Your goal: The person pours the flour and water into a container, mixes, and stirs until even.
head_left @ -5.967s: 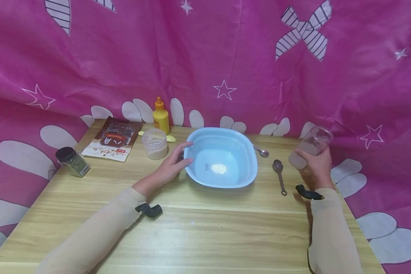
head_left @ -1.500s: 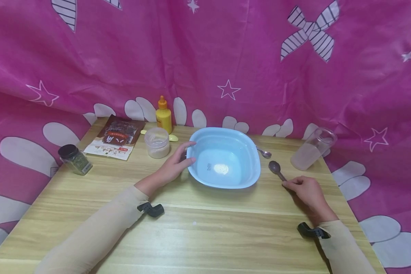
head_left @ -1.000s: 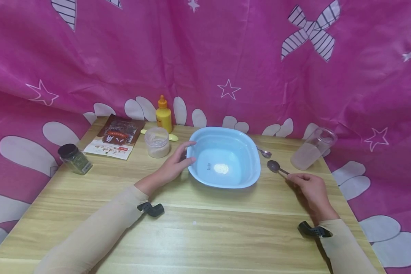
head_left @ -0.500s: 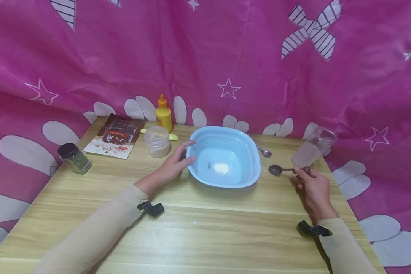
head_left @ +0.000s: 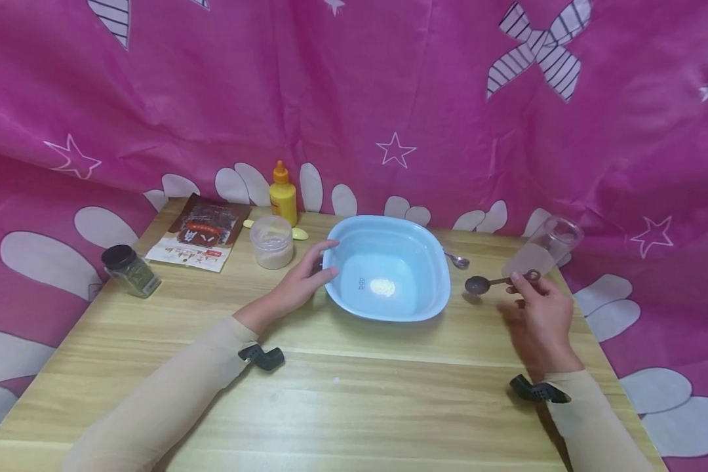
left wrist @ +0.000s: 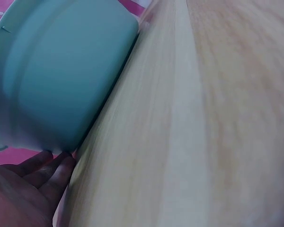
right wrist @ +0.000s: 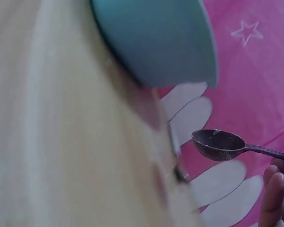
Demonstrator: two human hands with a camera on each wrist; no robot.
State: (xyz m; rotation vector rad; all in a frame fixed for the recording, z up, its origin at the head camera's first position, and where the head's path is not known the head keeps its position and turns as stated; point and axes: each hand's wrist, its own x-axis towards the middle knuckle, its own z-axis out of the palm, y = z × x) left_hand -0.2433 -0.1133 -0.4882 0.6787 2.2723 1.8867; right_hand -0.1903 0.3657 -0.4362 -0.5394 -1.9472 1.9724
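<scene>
Right hand [head_left: 539, 314] pinches the dark spoon [head_left: 488, 283] aloft at frame right beside the blue basin [head_left: 433, 262], left hand [head_left: 297, 283] resting flat-fingered on its rim: looks like scooping comes next, needing a level carry over.

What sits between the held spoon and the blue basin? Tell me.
Nothing visible. The right hand holds the spoon lifted just right of the basin, only bare table beneath; the small spoon lies farther back.
</scene>
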